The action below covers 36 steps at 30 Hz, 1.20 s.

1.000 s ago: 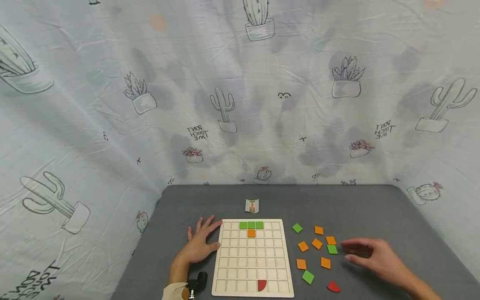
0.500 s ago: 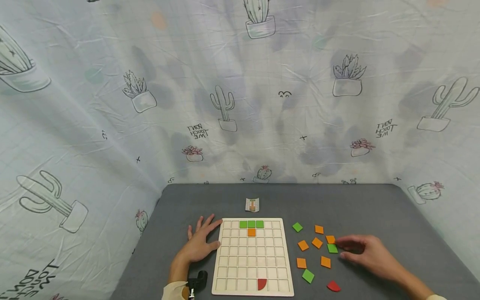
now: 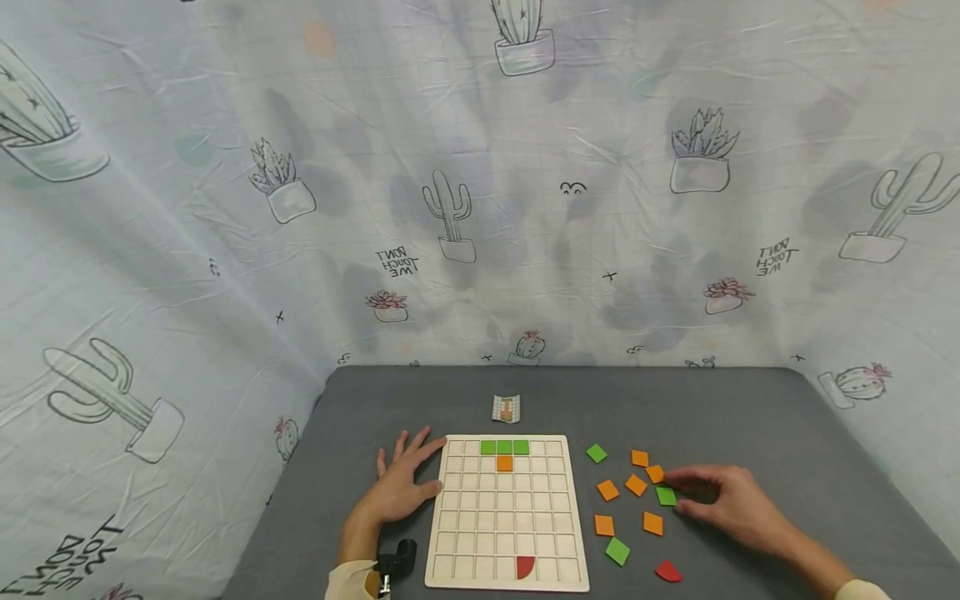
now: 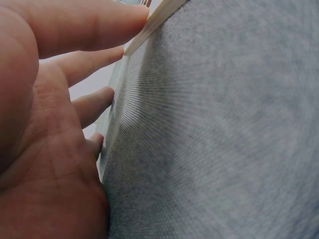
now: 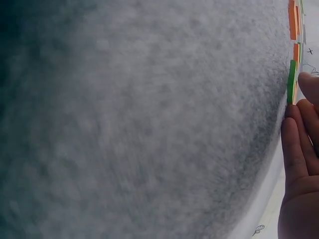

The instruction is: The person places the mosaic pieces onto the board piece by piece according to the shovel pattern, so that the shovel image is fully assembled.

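My left hand [image 3: 399, 490] lies with spread, straight fingers beside the pale gridded board [image 3: 483, 525]. Its thumb and index fingertip touch the board's left edge, as the left wrist view also shows. To the right of the board, my right hand [image 3: 735, 507] reaches in with fingers extended. The index fingertip touches an orange square tile [image 3: 656, 474], and the thumb tip comes right up to a green square tile [image 3: 666, 497] just below it. On the board, green tiles [image 3: 505, 447] line the middle of the top row, above one orange tile [image 3: 505, 463]; a red quarter-round tile [image 3: 525, 567] sits near the bottom.
Several loose orange tiles [image 3: 604, 525] and green tiles [image 3: 617, 551] lie between board and right hand. Lower right is a loose red quarter-round tile [image 3: 669, 572]. A small printed pattern card [image 3: 506, 408] lies beyond the board on the grey table [image 3: 405, 400]. Cactus-print cloth [image 3: 495, 300] hangs behind.
My right hand has moved left to the tiles, and its index finger has nudged one orange tile slightly left and away from the green one. The left hand has stayed at the board.
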Tool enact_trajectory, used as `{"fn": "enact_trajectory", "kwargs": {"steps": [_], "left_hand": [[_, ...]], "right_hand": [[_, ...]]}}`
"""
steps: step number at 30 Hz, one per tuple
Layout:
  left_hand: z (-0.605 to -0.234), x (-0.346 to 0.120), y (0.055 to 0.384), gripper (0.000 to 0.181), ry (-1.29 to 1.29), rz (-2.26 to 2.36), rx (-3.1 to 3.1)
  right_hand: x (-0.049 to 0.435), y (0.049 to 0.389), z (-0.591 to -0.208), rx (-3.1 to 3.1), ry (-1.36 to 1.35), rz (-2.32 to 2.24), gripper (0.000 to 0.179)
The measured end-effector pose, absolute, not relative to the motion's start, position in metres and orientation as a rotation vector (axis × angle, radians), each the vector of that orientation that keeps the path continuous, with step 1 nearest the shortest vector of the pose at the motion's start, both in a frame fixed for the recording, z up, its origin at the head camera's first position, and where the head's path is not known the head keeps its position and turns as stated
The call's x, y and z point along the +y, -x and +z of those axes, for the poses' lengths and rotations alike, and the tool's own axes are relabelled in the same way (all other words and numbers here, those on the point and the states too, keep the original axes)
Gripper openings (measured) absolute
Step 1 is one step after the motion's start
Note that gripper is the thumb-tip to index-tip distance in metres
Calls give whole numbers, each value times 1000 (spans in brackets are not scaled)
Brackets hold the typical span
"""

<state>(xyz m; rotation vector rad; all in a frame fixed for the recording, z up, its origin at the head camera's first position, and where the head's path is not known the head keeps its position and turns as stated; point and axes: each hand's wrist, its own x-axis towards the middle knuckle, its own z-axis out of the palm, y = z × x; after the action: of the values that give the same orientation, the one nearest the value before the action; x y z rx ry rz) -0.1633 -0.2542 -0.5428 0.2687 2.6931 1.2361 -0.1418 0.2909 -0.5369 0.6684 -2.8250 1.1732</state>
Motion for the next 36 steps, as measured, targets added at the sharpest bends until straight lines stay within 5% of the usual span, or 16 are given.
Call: {"fn": "enact_trajectory", "kwargs": {"steps": [24, 36], "left_hand": [[-539, -254, 162, 72, -270, 1234, 2682], [-540, -254, 162, 71, -273, 1223, 2690]], "right_hand": [[283, 130, -538, -2723, -575, 952, 37], [240, 99, -513, -2614, -493, 1142, 41]]}}
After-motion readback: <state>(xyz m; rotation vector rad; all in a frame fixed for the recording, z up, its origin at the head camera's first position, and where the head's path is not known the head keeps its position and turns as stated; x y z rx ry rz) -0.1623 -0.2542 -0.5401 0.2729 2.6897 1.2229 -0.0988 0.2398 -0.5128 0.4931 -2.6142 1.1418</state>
